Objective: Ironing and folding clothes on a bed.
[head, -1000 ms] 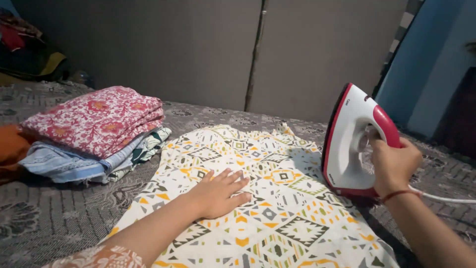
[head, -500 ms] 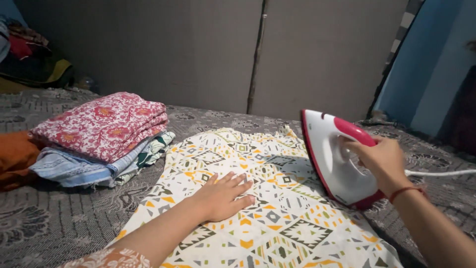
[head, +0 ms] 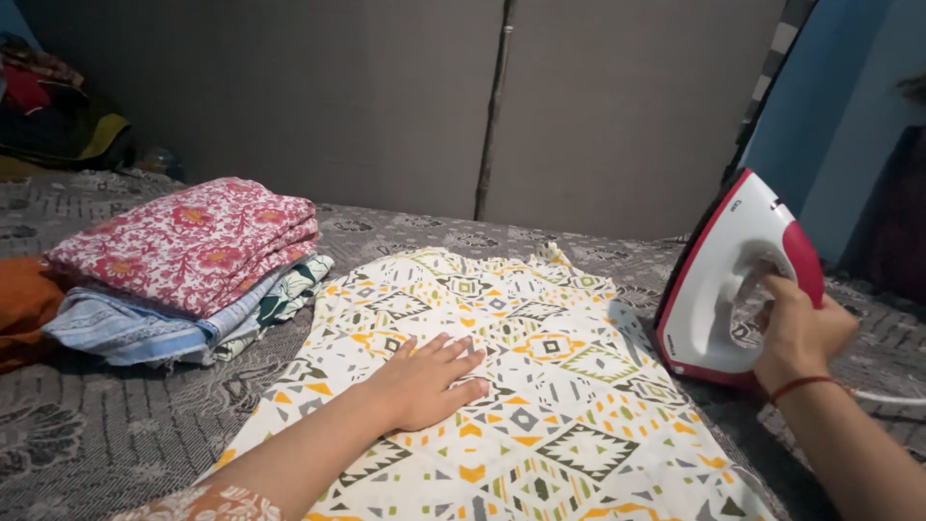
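A white cloth with yellow, green and grey geometric print [head: 540,405] lies spread on a grey patterned bedspread [head: 87,434]. My left hand [head: 424,378] rests flat on the cloth, fingers apart, pressing it down. My right hand [head: 799,333] grips the red handle of a white and red electric iron [head: 719,285], which stands tipped up on its heel at the cloth's right edge. Its white cord [head: 887,397] trails off to the right.
A stack of folded clothes [head: 183,260], pink floral on top with blue and green prints under it, sits at the left. An orange cloth [head: 24,309] lies beside it. More heaped clothes [head: 58,125] lie far left. A grey wall stands behind, a blue wall at the right.
The iron leaned over the cloth half a second ago; now my right hand has swung it back to the right and stood it upright. My left hand has stayed on the cloth.
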